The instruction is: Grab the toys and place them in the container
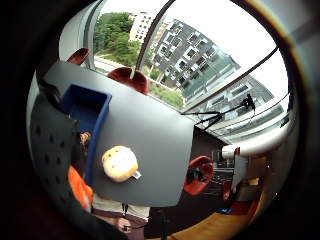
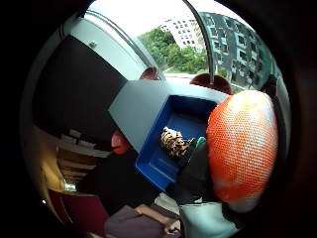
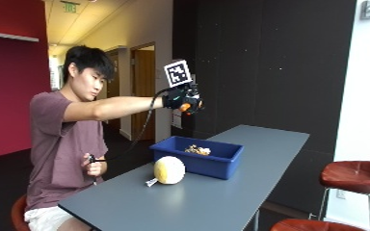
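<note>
Nearest you on the desk (image 3: 236, 192) sat a round plush (image 3: 169, 170) beside the blue container (image 3: 198, 159), while your grip (image 3: 186, 102) clasped an orange toy (image 2: 241, 144) above it.

The orange toy (image 2: 242, 146) is showing only as a mesh-textured mass pressed close to the palm cameras, with the gloved right hand (image 3: 184, 102) covering most of it in the outside view, so its kind is not telling. The blue container (image 3: 201, 159) wall is hiding the lower part of the striped tiger toy (image 2: 174, 142). The table edge is cutting off the seated person's legs.
</note>
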{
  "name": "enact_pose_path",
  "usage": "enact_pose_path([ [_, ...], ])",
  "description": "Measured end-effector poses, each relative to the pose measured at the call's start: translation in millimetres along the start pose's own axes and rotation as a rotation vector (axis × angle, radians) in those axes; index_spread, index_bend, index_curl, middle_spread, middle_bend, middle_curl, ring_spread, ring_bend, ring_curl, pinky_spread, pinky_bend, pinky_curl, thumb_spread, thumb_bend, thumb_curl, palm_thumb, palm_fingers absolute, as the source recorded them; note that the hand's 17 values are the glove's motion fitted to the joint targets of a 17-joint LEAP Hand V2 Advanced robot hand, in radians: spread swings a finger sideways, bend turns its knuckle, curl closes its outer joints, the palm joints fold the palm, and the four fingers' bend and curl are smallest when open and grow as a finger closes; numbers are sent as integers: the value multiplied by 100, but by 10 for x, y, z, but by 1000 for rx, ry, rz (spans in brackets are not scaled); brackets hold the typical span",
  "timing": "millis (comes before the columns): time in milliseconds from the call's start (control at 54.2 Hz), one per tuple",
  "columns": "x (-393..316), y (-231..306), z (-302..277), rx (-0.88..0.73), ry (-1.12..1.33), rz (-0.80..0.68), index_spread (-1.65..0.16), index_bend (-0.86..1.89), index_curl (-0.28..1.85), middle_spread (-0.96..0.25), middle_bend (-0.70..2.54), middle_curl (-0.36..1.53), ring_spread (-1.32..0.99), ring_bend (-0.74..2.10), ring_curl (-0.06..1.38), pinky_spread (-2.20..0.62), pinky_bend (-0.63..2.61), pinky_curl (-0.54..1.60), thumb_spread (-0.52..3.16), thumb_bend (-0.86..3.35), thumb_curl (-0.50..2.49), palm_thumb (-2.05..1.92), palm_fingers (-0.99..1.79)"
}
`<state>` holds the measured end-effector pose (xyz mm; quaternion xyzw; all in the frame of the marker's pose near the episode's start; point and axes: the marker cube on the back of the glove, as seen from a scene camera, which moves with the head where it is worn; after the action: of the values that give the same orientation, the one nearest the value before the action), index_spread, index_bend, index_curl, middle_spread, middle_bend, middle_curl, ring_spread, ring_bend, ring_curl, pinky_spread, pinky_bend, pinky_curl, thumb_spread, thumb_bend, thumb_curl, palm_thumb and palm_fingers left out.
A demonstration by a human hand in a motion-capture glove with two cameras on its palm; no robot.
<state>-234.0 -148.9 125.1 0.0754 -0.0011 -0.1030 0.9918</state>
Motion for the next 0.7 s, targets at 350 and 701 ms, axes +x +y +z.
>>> enact_pose_path([
  [350,-861,-638,783,-41,93,-164,-31,55,100,-23,121,80,-22,140,57,-41,112,63,110,-2,61,36,109],
  [701,-987,-782,1665,-490,174,-90,-29,16,98,-21,89,70,-22,124,54,-32,105,62,118,-10,49,-2,22],
])
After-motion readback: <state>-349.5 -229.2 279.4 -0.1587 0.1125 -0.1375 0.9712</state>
